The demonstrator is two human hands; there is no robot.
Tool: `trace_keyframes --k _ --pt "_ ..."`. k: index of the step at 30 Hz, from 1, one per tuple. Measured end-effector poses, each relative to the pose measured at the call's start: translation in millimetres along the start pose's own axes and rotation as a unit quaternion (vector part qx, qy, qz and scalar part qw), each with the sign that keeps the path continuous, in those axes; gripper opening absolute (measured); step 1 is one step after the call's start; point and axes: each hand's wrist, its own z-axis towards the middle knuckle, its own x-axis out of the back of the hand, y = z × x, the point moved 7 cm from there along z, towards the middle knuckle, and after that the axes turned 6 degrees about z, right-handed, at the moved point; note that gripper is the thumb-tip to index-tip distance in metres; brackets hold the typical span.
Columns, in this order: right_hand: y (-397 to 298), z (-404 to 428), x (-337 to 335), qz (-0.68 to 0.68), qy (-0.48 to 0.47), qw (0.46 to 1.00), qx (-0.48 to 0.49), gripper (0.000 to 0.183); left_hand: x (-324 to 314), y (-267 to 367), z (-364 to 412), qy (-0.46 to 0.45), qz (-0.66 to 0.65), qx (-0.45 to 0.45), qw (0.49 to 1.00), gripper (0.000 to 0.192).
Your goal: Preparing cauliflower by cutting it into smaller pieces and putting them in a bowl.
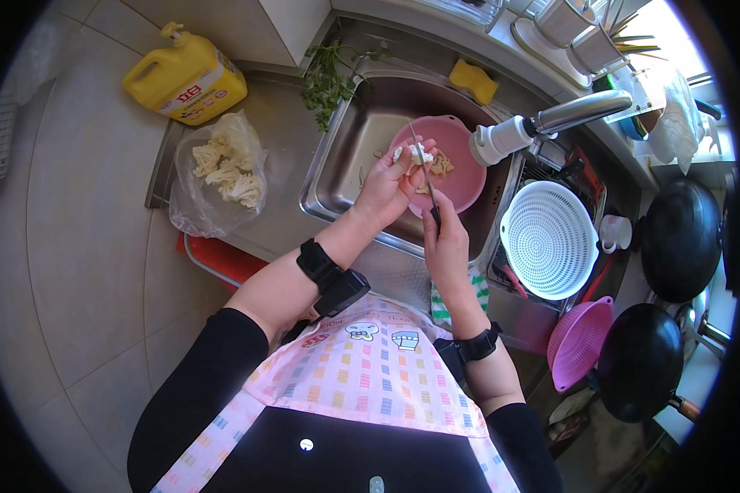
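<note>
Over the sink, my left hand (390, 179) holds a white cauliflower floret (420, 154), its fingers curled around it. My right hand (447, 237) grips a knife (428, 183) by its dark handle, and the blade lies across the floret. Below both hands, a pink basin (472, 185) sits inside the stainless steel sink (370, 117). Cut cauliflower pieces (442, 165) rest in the basin. On the counter to the left, more cauliflower (234, 179) lies in a clear plastic bag (200, 212).
Leafy greens (328, 77) hang over the sink's far left corner. A yellow pump jug (188, 77) stands behind the bag. At the right are the faucet (530, 129), a white colander (550, 240), a pink colander (579, 348) and black pans (681, 240). A yellow sponge (473, 81) lies behind the sink.
</note>
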Motion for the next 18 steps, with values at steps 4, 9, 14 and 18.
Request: trace_keyframes --k 4,9,14,18 --pt "0 0 -1 -0.041 -0.001 0.999 -0.004 0.028 2 -1 1 0.011 0.011 -0.011 1.0 0.043" --pt "-5 3 -1 -0.078 -0.001 0.997 -0.002 0.026 6 2 1 0.024 0.038 -0.028 0.999 0.041" --pt "-6 4 -4 -0.074 -0.002 0.997 -0.011 0.025 4 7 2 0.018 0.049 -0.059 0.997 0.037" --pt "-6 6 -5 -0.071 0.0 0.997 -0.008 0.025 -1 9 0 0.012 0.077 -0.069 0.995 0.036"
